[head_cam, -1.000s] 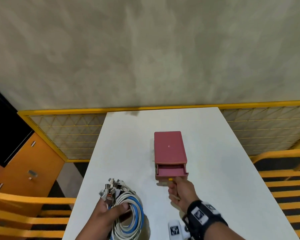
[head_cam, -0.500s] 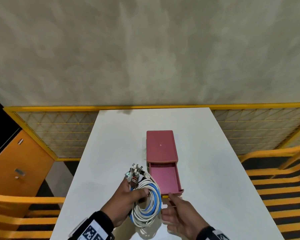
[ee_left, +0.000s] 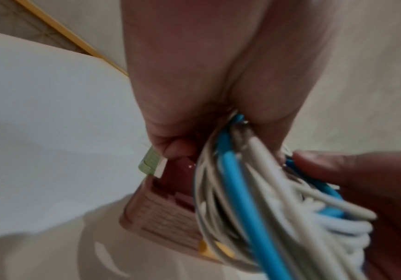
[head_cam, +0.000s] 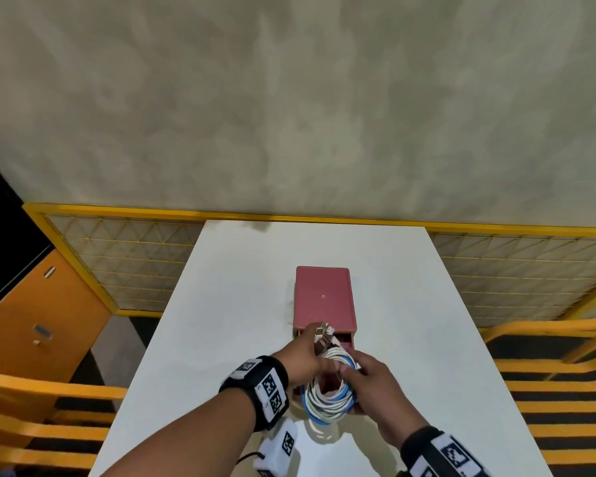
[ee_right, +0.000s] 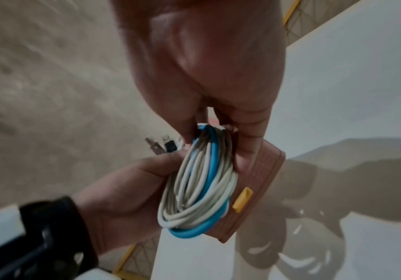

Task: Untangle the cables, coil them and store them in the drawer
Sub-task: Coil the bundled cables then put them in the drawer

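A coil of white and blue cables (head_cam: 328, 394) hangs over the pulled-out drawer (ee_right: 259, 189) of a small pink drawer box (head_cam: 323, 297) in the middle of the white table (head_cam: 221, 339). My left hand (head_cam: 319, 359) grips the coil's left side, and the metal plugs (head_cam: 324, 333) stick up above its fingers. My right hand (head_cam: 353, 370) pinches the coil's upper right part. In the right wrist view the coil (ee_right: 199, 181) lies against the drawer front beside the yellow handle (ee_right: 242, 199). The hands and coil hide most of the drawer's inside.
A white tagged device (head_cam: 279, 449) lies at the table's near edge. A yellow mesh fence (head_cam: 135, 256) runs behind the table, an orange cabinet (head_cam: 38, 321) stands to the left, and yellow rails (head_cam: 547, 339) flank both sides.
My right hand pulled the drawer out, let go of its handle and took hold of the coil. My left hand carried the coil from the near left to above the drawer.
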Demonstrator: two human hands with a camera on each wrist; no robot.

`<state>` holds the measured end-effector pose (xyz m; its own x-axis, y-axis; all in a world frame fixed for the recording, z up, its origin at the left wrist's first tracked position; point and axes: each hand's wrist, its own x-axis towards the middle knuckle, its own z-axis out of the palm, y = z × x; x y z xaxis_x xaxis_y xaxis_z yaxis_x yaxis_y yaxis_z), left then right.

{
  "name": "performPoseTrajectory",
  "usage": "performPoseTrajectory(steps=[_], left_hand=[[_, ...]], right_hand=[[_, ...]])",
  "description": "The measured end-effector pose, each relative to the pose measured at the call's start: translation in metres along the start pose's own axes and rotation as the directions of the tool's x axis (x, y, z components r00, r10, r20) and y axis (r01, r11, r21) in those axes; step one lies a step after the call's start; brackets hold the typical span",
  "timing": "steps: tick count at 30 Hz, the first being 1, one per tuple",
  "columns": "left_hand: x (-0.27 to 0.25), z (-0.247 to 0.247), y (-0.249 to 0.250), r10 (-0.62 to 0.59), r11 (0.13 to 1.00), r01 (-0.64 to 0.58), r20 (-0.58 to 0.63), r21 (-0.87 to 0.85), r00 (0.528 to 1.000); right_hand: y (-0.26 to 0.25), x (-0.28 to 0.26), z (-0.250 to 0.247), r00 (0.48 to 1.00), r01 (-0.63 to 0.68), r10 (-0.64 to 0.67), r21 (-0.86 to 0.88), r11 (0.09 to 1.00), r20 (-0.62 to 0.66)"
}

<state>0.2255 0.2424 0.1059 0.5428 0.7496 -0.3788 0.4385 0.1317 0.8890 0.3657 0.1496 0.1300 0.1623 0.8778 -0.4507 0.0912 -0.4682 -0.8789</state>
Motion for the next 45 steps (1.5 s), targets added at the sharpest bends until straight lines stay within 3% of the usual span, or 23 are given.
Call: performPoseTrajectory(steps=[3, 8, 12, 16, 18, 22, 25, 30, 32, 34, 37, 39, 41, 45], left_hand=[[0.006, 0.006, -0.002, -0.039, 0.964, 0.066, -0.106, 0.258, 0.994], [0.010, 0.010, -0.003, 0.041, 0.956, 0.036, -0.255, 0.292, 0.966], [-0.010, 0.013, -0.007, 0.175, 0.739, 0.013, -0.211, 0.673, 0.962], [-0.007, 0.013, -0.015, 0.202, 0.558, 0.019, -0.158, 0.829, 0.967], [0.000, 0.011, -0.018, 0.248, 0.579, -0.012, -0.161, 0.815, 0.955], [0.008, 0.006, -0.019, 0.269, 0.736, 0.044, -0.352, 0.676, 0.896], [0.009, 0.003, -0.019, 0.239, 0.730, 0.134, -0.433, 0.670, 0.869], [0.003, -0.005, -0.025, 0.158, 0.630, 0.082, -0.231, 0.772, 0.960], [-0.001, -0.008, -0.026, 0.093, 0.677, 0.064, -0.172, 0.733, 0.981], [-0.004, -0.009, -0.027, 0.110, 0.710, 0.053, -0.185, 0.703, 0.977], [-0.008, -0.006, -0.028, 0.274, 0.685, 0.009, -0.268, 0.729, 0.924], [-0.011, 0.001, -0.030, 0.332, 0.606, -0.045, -0.201, 0.794, 0.922], [-0.018, 0.006, -0.033, 0.315, 0.528, -0.067, -0.122, 0.847, 0.941], [-0.023, 0.007, -0.044, 0.276, 0.426, -0.091, -0.033, 0.900, 0.961]], right_hand=[[0.000, 0.007, 0.001, 0.999, -0.025, 0.021, -0.158, 0.987, -0.024], [-0.008, 0.025, -0.001, 0.995, -0.086, 0.098, -0.400, 0.913, 0.011], [-0.011, 0.034, 0.005, 0.990, -0.116, 0.142, -0.527, 0.842, 0.008], [-0.014, 0.037, 0.005, 0.982, -0.142, 0.189, -0.564, 0.813, 0.025], [-0.015, 0.037, 0.004, 0.986, -0.124, 0.165, -0.564, 0.816, 0.023], [-0.012, 0.035, 0.004, 1.000, -0.029, 0.023, -0.513, 0.858, -0.018], [-0.010, 0.036, 0.007, 0.998, -0.013, -0.019, -0.497, 0.868, -0.059], [-0.007, 0.045, 0.006, 0.992, 0.026, -0.086, -0.531, 0.847, -0.089], [-0.005, 0.050, 0.006, 0.987, 0.039, -0.120, -0.558, 0.829, -0.110], [-0.004, 0.053, 0.009, 0.983, 0.040, -0.137, -0.584, 0.811, -0.122], [-0.005, 0.059, 0.012, 0.983, 0.045, -0.150, -0.665, 0.746, -0.102], [-0.007, 0.062, 0.011, 0.984, 0.045, -0.153, -0.718, 0.695, -0.086], [-0.007, 0.063, 0.011, 0.987, 0.038, -0.142, -0.755, 0.654, -0.073], [-0.011, 0.061, 0.009, 0.993, 0.010, -0.089, -0.698, 0.716, -0.077]])
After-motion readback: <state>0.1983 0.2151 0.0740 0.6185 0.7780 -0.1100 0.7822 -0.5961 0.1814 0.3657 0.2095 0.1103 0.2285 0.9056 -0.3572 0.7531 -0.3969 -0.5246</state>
